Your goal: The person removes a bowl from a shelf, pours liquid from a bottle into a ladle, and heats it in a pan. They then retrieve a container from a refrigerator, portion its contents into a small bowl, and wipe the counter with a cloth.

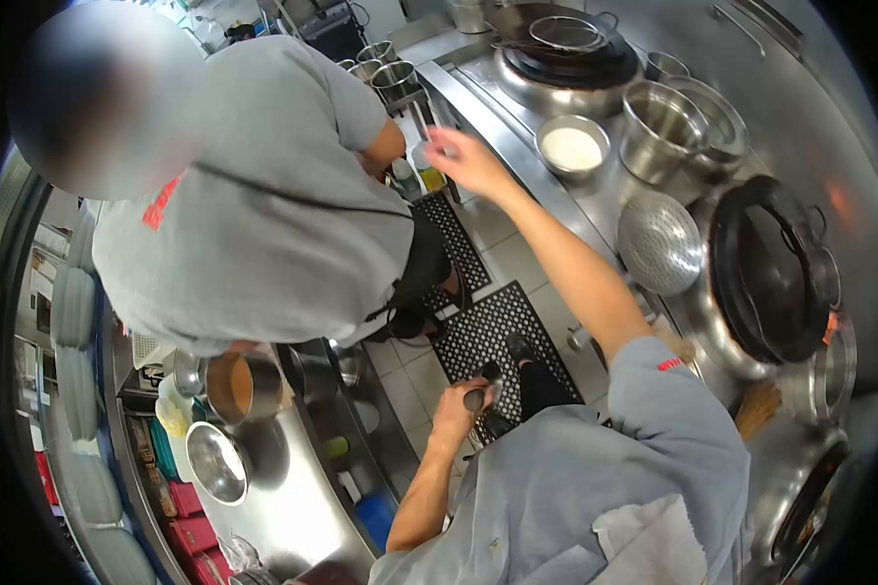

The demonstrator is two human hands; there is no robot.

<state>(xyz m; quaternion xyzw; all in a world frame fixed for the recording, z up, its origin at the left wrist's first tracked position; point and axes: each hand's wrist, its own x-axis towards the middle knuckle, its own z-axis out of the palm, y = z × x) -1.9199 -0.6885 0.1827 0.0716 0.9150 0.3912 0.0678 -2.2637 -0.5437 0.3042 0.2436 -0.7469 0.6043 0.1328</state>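
The left hand (456,409) grips a small dark cylinder (475,398) over the black floor mat (488,327). The right hand (468,161), blurred, stretches out just beside 2 bottles (406,178). A bowl of white powder (572,148) sits to its right on the steel tabletop (605,195).

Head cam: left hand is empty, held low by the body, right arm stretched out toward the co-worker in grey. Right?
Not quite. The left hand is not empty: it is closed around a small dark cylinder, as the head view shows. The rest holds: it is held low by the body, and the right hand is stretched out toward the co-worker in grey.
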